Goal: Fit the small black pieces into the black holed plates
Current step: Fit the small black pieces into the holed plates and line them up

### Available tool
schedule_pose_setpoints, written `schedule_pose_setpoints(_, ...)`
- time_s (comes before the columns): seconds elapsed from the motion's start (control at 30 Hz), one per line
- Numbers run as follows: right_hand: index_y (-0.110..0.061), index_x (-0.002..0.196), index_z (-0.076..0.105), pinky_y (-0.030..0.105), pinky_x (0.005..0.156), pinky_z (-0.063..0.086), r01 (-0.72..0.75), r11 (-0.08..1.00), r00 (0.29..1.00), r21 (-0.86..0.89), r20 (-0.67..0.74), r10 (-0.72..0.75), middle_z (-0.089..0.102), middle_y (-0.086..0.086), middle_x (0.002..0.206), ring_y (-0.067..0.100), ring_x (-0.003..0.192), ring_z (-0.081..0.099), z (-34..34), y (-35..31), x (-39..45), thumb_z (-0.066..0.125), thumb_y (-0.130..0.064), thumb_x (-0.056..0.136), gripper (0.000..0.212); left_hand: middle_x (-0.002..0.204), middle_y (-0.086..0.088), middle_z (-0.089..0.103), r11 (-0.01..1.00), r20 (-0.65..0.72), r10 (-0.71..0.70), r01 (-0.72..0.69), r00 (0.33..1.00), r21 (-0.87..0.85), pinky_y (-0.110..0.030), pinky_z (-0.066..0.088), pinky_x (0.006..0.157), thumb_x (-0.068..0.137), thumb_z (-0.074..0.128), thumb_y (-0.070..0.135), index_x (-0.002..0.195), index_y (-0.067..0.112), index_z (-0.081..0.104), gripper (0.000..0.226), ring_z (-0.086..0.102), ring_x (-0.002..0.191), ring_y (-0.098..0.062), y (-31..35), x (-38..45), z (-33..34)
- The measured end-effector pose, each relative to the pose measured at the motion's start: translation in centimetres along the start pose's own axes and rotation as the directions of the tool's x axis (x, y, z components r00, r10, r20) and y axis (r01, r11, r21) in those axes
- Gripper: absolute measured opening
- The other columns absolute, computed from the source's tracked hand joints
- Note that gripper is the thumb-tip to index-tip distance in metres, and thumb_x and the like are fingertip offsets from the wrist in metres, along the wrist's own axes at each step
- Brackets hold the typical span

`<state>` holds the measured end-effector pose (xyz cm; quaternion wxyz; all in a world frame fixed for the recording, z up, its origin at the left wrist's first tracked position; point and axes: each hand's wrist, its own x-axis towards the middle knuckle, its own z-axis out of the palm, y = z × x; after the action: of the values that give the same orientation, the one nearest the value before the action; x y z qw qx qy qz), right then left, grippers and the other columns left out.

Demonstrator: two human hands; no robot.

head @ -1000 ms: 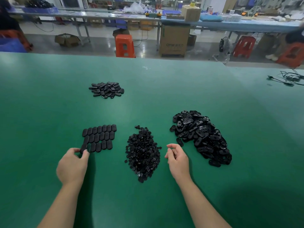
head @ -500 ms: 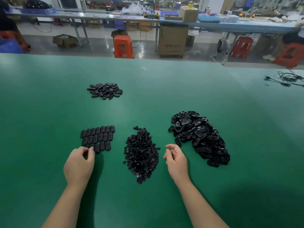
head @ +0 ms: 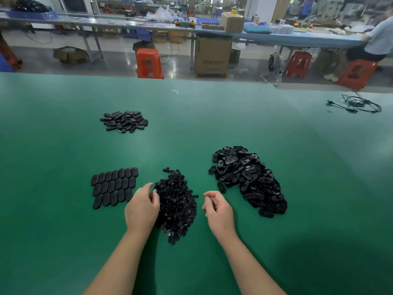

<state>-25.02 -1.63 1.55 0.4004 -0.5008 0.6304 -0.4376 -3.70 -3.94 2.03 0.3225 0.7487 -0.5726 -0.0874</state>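
Left hand (head: 142,209), palm down, fingers curled into the left edge of the heap of small black pieces (head: 177,204) at centre; whether a piece is pinched between them cannot be told. Right hand (head: 219,210), just right of the same heap and clear of it, fingers loosely curled with thumb and forefinger drawn close together; anything held between them is too small to make out. Left of the heap, touching the green table (head: 212,116), a flat array of oval black plates (head: 113,186) laid edge to edge in three rows. Right of the heap, a larger loose pile of holed plates (head: 247,177), a single plate lying apart at its near-left edge. Farther back on the left, well apart from the rest, a smaller mound of oval plates (head: 124,121). At the far right of the table, a coiled black cable (head: 359,103). Beyond the table: an orange stool (head: 148,62), a cardboard carton (head: 212,55) on the floor, and a blue tray (head: 32,12) holding dark parts on the long bench.
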Motion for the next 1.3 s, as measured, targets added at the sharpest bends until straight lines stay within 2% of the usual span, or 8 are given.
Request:
schedule_pose_setpoints(0.23,-0.032,0.101,0.061,0.029,0.053,0.039,-0.005,1.0,1.0,-0.001,0.028,0.005,0.067,0.005,0.079,0.01,0.056,0.044,0.0,-0.2,0.4,0.053,-0.017,0.102,0.017,0.105,-0.001,0.073,0.998,0.005,0.019,-0.019,1.0,0.067,-0.032,0.054,0.066,0.098,0.057,0.026,0.121,0.015,0.071,0.029,0.069,0.087,-0.022,-0.9,0.3,0.9)
schedule_pose_setpoints(0.33,-0.034,0.109,0.058,0.022,0.059,0.041,0.013,0.999,0.998,-0.047,-0.06,-0.015,0.058,-0.004,0.084,0.006,0.061,0.046,-0.4,-0.7,1.0,0.054,-0.02,0.102,0.016,0.094,0.003,0.071,0.994,0.022,0.019,-0.022,1.0,0.107,-0.029,0.05,0.058,0.098,0.057,0.03,0.117,0.019,0.072,0.027,0.067,0.077,-0.019,-1.1,0.4,1.0)
schedule_pose_setpoints(0.47,-0.023,0.13,0.06,0.025,0.064,0.049,0.054,0.94,0.977,-0.336,-0.175,-0.119,0.049,-0.006,0.11,0.009,0.066,0.051,-2.2,-1.9,2.9,0.054,-0.022,0.102,0.028,0.085,0.007,0.067,0.99,0.033,0.016,-0.02,0.999,0.142,-0.026,0.043,0.053,0.098,0.056,0.031,0.114,0.021,0.072,0.024,0.063,0.07,-0.016,-1.0,0.4,1.0)
schedule_pose_setpoints(0.53,-0.021,0.136,0.057,0.033,0.067,0.051,0.02,0.859,0.985,-0.512,-0.137,-0.105,0.044,-0.002,0.123,0.014,0.069,0.056,-3.4,-2.4,4.1,0.052,-0.028,0.102,0.034,0.084,0.008,0.065,0.988,0.043,0.014,-0.021,0.999,0.15,-0.026,0.042,0.052,0.099,0.055,0.032,0.113,0.022,0.072,0.024,0.06,0.067,-0.014,-0.8,0.5,0.9)
schedule_pose_setpoints(0.7,-0.019,0.148,0.045,0.03,0.071,0.048,-0.027,0.634,1.0,-0.773,-0.022,0.016,0.04,0.004,0.14,0.02,0.088,0.063,-5.4,-2.1,6.2,0.048,-0.035,0.105,0.046,0.082,0.009,0.064,0.989,0.048,0.01,-0.017,0.999,0.149,-0.026,0.037,0.05,0.099,0.054,0.029,0.111,0.022,0.072,0.022,0.056,0.064,-0.012,-0.7,0.3,0.7)
schedule_pose_setpoints(0.93,-0.024,0.141,0.053,0.027,0.061,0.041,0.034,0.571,0.999,-0.82,0.019,-0.031,0.048,-0.001,0.129,0.014,0.073,0.055,-5.3,-1.0,5.7,0.053,-0.037,0.103,0.04,0.085,0.008,0.066,0.994,0.044,0.014,-0.019,0.999,0.111,-0.028,0.047,0.056,0.099,0.054,0.027,0.108,0.021,0.072,0.022,0.061,0.069,-0.013,-0.6,0.3,0.5)
schedule_pose_setpoints(1.13,-0.023,0.137,0.057,0.027,0.065,0.043,0.063,0.565,0.998,-0.823,0.049,-0.04,0.05,-0.002,0.126,0.016,0.082,0.059,-4.9,-1.3,5.5,0.052,-0.039,0.104,0.037,0.085,0.008,0.066,0.995,0.043,0.006,-0.01,0.999,0.099,-0.028,0.047,0.056,0.098,0.054,0.026,0.107,0.021,0.072,0.021,0.06,0.069,-0.013,-0.5,0.3,0.5)
schedule_pose_setpoints(1.3,-0.025,0.128,0.064,0.026,0.069,0.045,0.141,0.619,0.99,-0.772,0.121,-0.075,0.053,-0.006,0.12,0.015,0.089,0.062,-4.3,-1.4,5.0,0.053,-0.04,0.103,0.032,0.087,0.009,0.067,0.996,0.041,0.007,-0.01,0.999,0.086,-0.027,0.045,0.056,0.098,0.054,0.025,0.106,0.021,0.072,0.02,0.059,0.069,-0.011,-0.6,0.3,0.5)
